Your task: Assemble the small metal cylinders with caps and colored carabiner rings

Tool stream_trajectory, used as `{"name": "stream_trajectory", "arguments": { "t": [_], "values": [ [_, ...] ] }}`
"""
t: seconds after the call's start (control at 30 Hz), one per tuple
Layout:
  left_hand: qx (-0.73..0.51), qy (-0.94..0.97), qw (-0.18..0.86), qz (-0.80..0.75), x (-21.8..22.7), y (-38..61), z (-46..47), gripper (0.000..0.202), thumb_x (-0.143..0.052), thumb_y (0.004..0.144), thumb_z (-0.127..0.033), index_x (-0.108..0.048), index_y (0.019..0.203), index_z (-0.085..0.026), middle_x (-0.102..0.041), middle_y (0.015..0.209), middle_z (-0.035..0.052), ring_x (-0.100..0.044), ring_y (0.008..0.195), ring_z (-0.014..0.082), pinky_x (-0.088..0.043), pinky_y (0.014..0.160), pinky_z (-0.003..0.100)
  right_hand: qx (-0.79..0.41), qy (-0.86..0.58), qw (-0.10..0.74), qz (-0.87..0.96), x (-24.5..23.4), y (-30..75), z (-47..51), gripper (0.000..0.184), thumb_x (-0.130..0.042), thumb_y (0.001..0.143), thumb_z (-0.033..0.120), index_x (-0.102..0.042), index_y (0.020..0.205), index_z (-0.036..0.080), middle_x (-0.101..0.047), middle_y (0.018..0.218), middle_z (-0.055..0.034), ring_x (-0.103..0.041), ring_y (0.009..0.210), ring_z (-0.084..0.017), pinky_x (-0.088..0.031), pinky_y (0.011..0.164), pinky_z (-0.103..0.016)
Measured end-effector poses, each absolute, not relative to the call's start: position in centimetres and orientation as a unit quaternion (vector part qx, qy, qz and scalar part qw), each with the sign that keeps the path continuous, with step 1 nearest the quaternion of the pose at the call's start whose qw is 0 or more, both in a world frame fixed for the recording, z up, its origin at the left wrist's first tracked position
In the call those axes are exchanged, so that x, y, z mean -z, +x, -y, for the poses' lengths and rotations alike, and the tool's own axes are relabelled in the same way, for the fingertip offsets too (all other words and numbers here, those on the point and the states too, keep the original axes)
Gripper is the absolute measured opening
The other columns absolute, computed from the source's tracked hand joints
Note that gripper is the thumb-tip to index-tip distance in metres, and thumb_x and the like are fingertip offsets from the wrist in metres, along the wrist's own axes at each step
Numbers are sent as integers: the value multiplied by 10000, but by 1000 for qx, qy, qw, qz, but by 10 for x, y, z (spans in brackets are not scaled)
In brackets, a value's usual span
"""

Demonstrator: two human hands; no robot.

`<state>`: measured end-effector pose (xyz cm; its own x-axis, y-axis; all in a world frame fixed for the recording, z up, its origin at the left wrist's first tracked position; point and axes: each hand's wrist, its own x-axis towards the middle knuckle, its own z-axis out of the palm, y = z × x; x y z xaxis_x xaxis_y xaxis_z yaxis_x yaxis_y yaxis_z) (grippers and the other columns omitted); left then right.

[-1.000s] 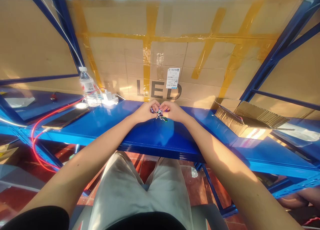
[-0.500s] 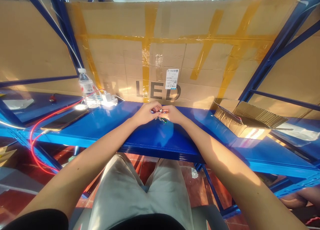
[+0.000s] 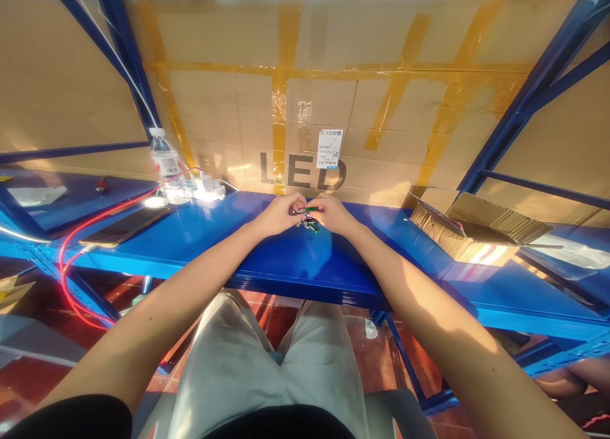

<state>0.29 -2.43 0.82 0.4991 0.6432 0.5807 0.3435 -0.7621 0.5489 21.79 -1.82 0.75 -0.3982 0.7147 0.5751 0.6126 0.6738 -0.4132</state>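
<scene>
Both hands meet over the middle of the blue shelf top, close to the tall cardboard. My left hand [image 3: 282, 214] has its fingers closed on the left end of a small shiny green-and-dark-red piece [image 3: 311, 209]. The thumb and fingers of my right hand [image 3: 335, 214] pinch the right end of the same piece. Just below, between the hands, is a small cluster of glossy green and silvery parts [image 3: 311, 223]. Whether it hangs from the held piece or lies on the blue shelf top [image 3: 305, 267] I cannot tell; its exact kind is too small to make out.
A water bottle [image 3: 166, 166], a white charger [image 3: 208, 188], a phone [image 3: 124, 227] and a red cable [image 3: 61, 261] are to the left. An open cardboard box [image 3: 481, 242] stands right. Behind rises a large cardboard sheet marked LED [image 3: 229, 121], between blue posts.
My fingers have shifted slightly around the small shiny piece, and more of its green part shows between them. The hands stay in nearly the same place.
</scene>
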Motion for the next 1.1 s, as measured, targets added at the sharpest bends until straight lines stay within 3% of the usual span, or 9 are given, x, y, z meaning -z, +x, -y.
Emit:
{"name": "stream_trajectory", "arguments": {
  "t": [0.17,0.27,0.4,0.67,0.9,1.0,1.1],
  "values": [
    [-366,796,333,-349,-1,2,18,152,-691,828,-150,-586,931,-191,-703,712,4,-661,593,163,-556,603,318,-100,-383,364,843,-8,219,22,236,-648,877,258,-836,1009,206,-633,795,-36,-580,754,-192,-446,725,-328],
    [-343,787,359,-366,0,1,16,149,-748,845,-201,-602,856,-176,-719,666,27,-627,515,140,-529,535,292,-147,-394,366,830,-8,216,25,223,-619,870,260,-777,1010,188,-699,839,-40,-603,737,-188,-453,693,-323],
    [-322,788,371,-370,-1,-1,14,206,-805,836,-276,-635,810,-163,-719,639,38,-566,453,114,-493,486,278,-164,-411,389,808,-11,212,31,145,-629,837,283,-712,910,188,-658,742,-6,-555,660,-163,-412,623,-302],
    [-281,818,344,-366,2,-1,9,228,-839,763,-341,-682,781,-176,-702,669,20,-647,593,168,-484,574,298,-229,-389,406,795,-15,205,40,174,-618,819,300,-740,828,177,-671,709,-21,-556,647,-156,-412,607,-300],
    [-258,852,295,-348,2,-3,11,224,-822,705,-383,-729,781,-194,-691,691,-5,-633,639,185,-456,616,304,-300,-376,358,801,-13,200,43,141,-713,747,304,-725,806,177,-661,690,-20,-549,623,-157,-390,576,-296],
    [-248,861,273,-350,-1,-5,13,192,-823,704,-376,-735,732,-207,-678,679,-8,-614,641,176,-447,624,297,-278,-402,368,791,-13,202,42,145,-679,793,319,-689,746,182,-619,627,-9,-512,580,-147,-359,555,-290],
    [-231,863,274,-356,-4,-7,13,159,-813,708,-339,-785,807,-217,-709,711,3,-631,658,175,-467,641,289,-241,-408,332,816,-14,205,42,151,-652,804,284,-645,693,181,-600,619,-2,-482,581,-136,-337,554,-287]
  ]
}}
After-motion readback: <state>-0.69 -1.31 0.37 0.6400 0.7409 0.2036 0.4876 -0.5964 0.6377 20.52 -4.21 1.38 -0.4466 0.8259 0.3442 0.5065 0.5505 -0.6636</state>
